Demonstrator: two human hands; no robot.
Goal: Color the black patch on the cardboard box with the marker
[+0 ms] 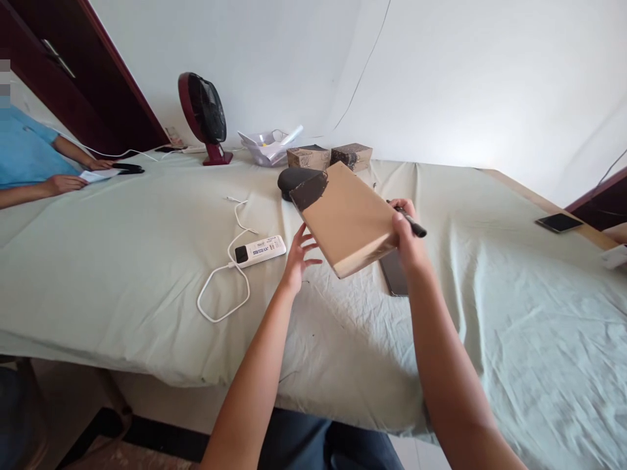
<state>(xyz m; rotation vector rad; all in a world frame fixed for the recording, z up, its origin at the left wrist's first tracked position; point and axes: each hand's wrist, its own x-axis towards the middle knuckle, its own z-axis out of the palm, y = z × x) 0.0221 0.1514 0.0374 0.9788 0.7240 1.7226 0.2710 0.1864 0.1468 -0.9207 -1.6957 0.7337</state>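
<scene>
A flat brown cardboard box (pixel 345 220) with a black-painted corner is held tilted above the cloth-covered table (pixel 122 261). My right hand (pixel 405 232) grips the box's right edge and also pinches a black marker (pixel 414 225) between its fingers. My left hand (pixel 298 254) is beside the box's lower left edge, fingers spread, touching or just short of it. A dark flat phone or tablet (pixel 393 274) lies on the cloth under the box.
A white power bank (pixel 259 250) with a looping white cable lies left of my hands. Behind are a dark pouch (pixel 294 179), two small cardboard boxes (pixel 328 156), a white bag, a red fan (pixel 203 117). Another person's hands (pixel 63 183) rest far left. A phone (pixel 558 222) lies far right.
</scene>
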